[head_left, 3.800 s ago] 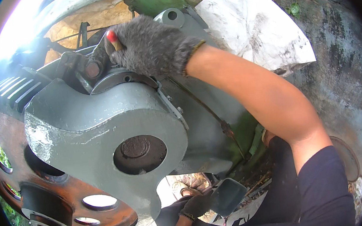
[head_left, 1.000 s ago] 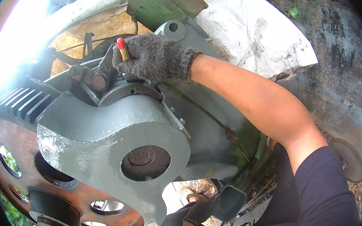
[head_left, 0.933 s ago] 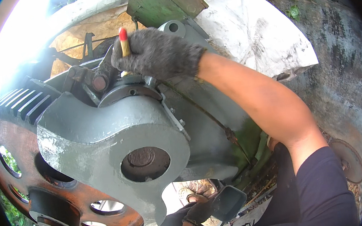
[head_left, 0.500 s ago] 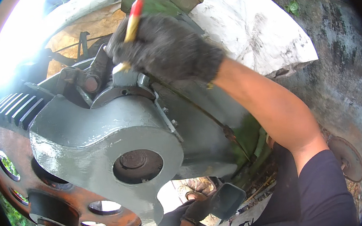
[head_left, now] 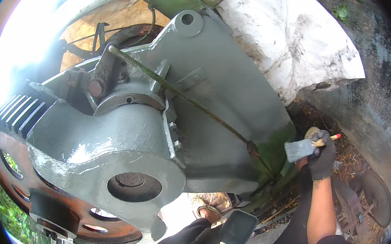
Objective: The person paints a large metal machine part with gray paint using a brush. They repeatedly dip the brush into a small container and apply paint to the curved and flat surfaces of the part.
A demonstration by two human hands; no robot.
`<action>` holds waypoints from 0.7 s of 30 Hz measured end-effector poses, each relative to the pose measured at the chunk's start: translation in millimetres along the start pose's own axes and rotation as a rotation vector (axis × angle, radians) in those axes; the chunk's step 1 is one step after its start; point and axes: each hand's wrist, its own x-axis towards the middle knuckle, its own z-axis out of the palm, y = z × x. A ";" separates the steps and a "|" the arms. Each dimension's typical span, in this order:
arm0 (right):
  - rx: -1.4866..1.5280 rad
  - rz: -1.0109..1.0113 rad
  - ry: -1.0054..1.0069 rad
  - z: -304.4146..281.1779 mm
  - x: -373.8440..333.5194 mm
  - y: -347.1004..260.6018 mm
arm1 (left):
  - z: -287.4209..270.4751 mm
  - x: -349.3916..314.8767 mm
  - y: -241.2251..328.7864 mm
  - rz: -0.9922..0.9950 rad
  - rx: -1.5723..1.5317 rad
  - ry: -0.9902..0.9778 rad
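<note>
In a dark glove, my right hand (head_left: 323,160) is closed round the yellow handle of a paintbrush (head_left: 300,150). The brush lies level, its wide bristles coated in grey paint and its red handle tip pointing right. Low in the middle, my gloved left hand (head_left: 207,239) grips the side of a squarish paint container (head_left: 240,227), dark inside. Between my hands and the far side stands a large machine casing (head_left: 236,108), wet with glossy grey paint over most of its face. A green patch (head_left: 275,145) shows at its lower right, near the brush.
A thin rusty rod (head_left: 183,95) slants across the casing. To the left is a rusty toothed wheel (head_left: 67,207) with round holes. White sheeting (head_left: 296,41) drapes beside a stained wall (head_left: 366,91). A rusty disc (head_left: 377,198) sits at lower right, among litter on the ground.
My right hand has moved from the casing's upper part down and right with the brush, uncovering the casing's top and rod. The left hand still holds the container.
</note>
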 end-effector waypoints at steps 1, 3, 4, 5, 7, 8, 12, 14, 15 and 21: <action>-0.018 -0.005 -0.019 -0.4 0.1 -8.6 | 11.1 1.5 -14.1 0.034 0.023 -0.047; -0.063 -0.024 -0.120 9.1 3.1 -19.0 | 30.1 4.3 -43.7 0.103 0.071 -0.129; -0.077 -0.040 -0.175 16.1 6.5 -19.9 | 39.3 12.2 -44.6 -0.032 0.020 -0.220; -0.043 -0.039 -0.108 19.2 7.1 -15.4 | 49.5 20.3 -52.0 -0.167 -0.031 -0.312; 0.032 -0.036 0.033 21.0 5.7 -4.9 | 71.6 20.8 -74.8 -0.130 -0.281 -0.220; 0.055 0.007 -0.010 22.4 7.1 -3.7 | 82.3 22.2 -77.1 -0.159 -0.295 -0.234; 0.173 0.167 -0.164 23.0 4.3 4.8 | 117.9 9.3 -102.7 -0.069 -0.419 -0.194; 0.116 0.116 -0.171 18.8 2.2 7.0 | 120.5 14.1 -99.7 -0.059 -0.334 -0.204; 0.065 0.079 -0.173 13.2 3.5 3.5 | 104.4 19.7 -57.5 -0.100 -0.316 -0.222; -0.343 -0.051 -0.032 -14.5 3.5 9.5 | 121.9 22.7 -86.6 -0.288 -0.326 -0.259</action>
